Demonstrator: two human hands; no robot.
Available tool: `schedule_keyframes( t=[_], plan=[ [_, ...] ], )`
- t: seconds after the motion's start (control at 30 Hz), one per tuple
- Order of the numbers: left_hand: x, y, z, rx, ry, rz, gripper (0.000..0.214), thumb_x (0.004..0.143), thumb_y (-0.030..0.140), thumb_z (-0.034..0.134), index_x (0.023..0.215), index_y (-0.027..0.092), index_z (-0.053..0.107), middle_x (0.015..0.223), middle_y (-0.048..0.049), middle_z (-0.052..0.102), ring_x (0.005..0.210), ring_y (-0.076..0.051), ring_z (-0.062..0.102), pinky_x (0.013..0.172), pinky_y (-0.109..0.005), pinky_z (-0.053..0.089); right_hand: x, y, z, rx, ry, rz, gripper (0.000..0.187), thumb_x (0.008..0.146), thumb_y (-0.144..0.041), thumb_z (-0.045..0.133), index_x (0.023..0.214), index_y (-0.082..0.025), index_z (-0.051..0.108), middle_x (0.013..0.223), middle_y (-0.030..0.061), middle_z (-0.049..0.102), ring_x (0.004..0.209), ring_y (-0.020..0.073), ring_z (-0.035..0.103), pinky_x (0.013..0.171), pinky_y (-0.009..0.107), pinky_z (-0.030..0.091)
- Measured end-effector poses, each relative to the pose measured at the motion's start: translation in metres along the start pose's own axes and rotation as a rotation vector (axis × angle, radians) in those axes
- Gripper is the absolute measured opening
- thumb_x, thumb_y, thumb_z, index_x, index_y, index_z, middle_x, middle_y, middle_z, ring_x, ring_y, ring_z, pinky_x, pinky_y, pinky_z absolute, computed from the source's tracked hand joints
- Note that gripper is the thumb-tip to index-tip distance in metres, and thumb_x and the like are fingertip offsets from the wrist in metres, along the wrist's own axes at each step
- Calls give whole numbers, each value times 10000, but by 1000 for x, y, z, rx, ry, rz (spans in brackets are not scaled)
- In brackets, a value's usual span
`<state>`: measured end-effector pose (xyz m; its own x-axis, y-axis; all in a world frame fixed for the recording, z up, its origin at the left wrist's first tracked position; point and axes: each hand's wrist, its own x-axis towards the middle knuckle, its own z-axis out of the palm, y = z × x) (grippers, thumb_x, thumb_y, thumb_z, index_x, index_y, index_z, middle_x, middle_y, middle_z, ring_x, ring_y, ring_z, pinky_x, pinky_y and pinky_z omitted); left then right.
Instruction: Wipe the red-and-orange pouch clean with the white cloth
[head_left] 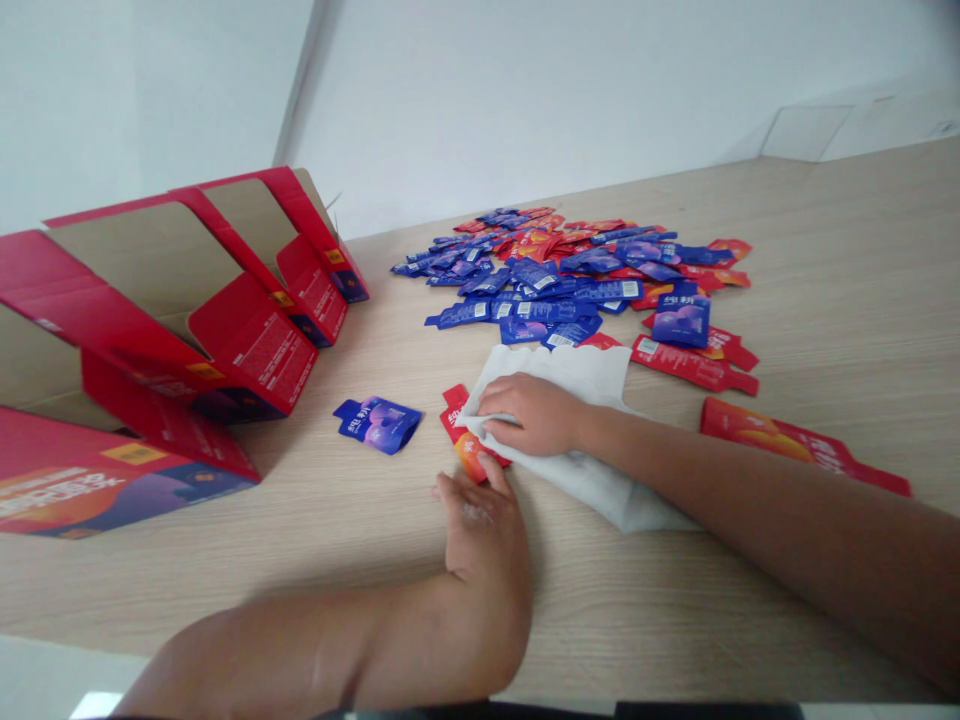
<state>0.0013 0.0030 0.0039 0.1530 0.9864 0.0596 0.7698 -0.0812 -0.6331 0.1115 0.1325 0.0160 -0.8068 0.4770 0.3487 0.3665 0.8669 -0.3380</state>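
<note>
Left hand point(480, 520): nearest the lens, with the forearm lying along the near edge of the table point(675, 600). The fingers are straight and close together, palm down, and their tips rest on the near end of the red pouch point(466, 450).
Right hand point(534, 415): the fingers are curled and bunched, pressing a fold of the white cloth point(600, 385) onto the same pouch. I cannot tell whether the thumb grips the cloth from beneath.
Red pouch: lies flat on the table between the two hands, with its far part under the cloth and only its left end showing.
Step in hand: wiping the pouch, as I read it, with one hand pinning it and the other rubbing.
Doing it well: probably keep the pinning fingertips low on the pouch (clear of the cloth's path). Stroke away from them so the pouch does not buckle or slide.
Blue pouch point(379, 422): alone, just left of the red one, not touching it.
Pile of pouches point(570, 270): blue and red mixed, beyond the cloth.
Red boxes point(247, 330): open, at far left.
</note>
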Motion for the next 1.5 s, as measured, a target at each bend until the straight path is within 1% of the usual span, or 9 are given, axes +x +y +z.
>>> schedule_keyframes(
  t=[0.23, 0.47, 0.6, 0.73, 0.87, 1.0, 1.13, 1.3, 1.5],
  plan=[
    [-1, -1, -1, -115, 6, -3, 486, 826, -14, 298, 1250, 0, 534, 955, -231, 720, 900, -226, 694, 953, -434, 463, 0, 1, 1, -7, -1, -7, 204, 868, -212, 482, 892, -135, 670, 926, 87, 672, 871, 193, 589, 829, 339, 427],
    [-1, 0, -1, -84, -7, -8, 484, 831, -12, 301, 1261, 4, 523, 908, -216, 730, 873, -221, 701, 932, -433, 478, 0, 0, 1, -30, 0, -15, 199, 868, -210, 479, 877, -135, 663, 923, 89, 678, 876, 198, 591, 830, 342, 419],
    [-1, 0, 0, -80, 6, 0, 487, 825, -18, 293, 1241, 7, 545, 918, -223, 729, 888, -230, 698, 941, -437, 471, 0, -2, -1, -15, -4, -49, 196, 873, -208, 476, 825, -142, 654, 895, 89, 682, 882, 199, 588, 832, 344, 412],
    [0, -1, 0, -62, 12, 6, 496, 821, -17, 281, 1243, 5, 541, 926, -219, 730, 877, -224, 698, 937, -425, 473, 0, -2, -2, -1, 8, -78, 195, 877, -207, 477, 833, -144, 656, 922, 87, 686, 906, 197, 589, 854, 343, 405],
    [0, 0, 0, -50, 11, -11, 493, 814, -5, 293, 1231, 25, 554, 886, -184, 739, 860, -216, 697, 934, -424, 472, 1, 0, -1, -6, 7, -26, 192, 869, -198, 480, 830, -144, 659, 916, 87, 688, 897, 197, 592, 844, 342, 403],
    [0, 0, 1, -42, 2, -3, 501, 813, -7, 289, 1244, 9, 544, 893, -209, 734, 867, -225, 699, 939, -428, 467, 1, -1, -1, -15, 1, 9, 193, 868, -200, 480, 833, -145, 662, 918, 83, 687, 908, 198, 592, 847, 341, 395],
    [0, 1, 2, -120, 14, -16, 500, 816, -15, 281, 1239, -1, 547, 914, -234, 727, 883, -236, 698, 943, -440, 470, 1, -1, -1, -26, 0, 19, 196, 872, -200, 474, 845, -144, 661, 923, 82, 687, 907, 196, 593, 845, 334, 393],
    [0, 1, 5, -233, 24, -57, 508, 802, -10, 288, 1229, 26, 561, 942, -213, 730, 927, -240, 685, 962, -481, 457, 1, 1, 0, -37, 12, 39, 190, 868, -201, 481, 862, -141, 662, 916, 85, 684, 883, 195, 589, 829, 331, 391],
    [0, 1, 3, -130, 14, -24, 514, 807, -13, 279, 1240, 38, 551, 945, -196, 734, 915, -225, 689, 960, -452, 455, 0, 1, -1, -40, 10, 38, 190, 869, -199, 478, 859, -142, 659, 901, 81, 681, 873, 193, 589, 823, 330, 395]
  ],
)
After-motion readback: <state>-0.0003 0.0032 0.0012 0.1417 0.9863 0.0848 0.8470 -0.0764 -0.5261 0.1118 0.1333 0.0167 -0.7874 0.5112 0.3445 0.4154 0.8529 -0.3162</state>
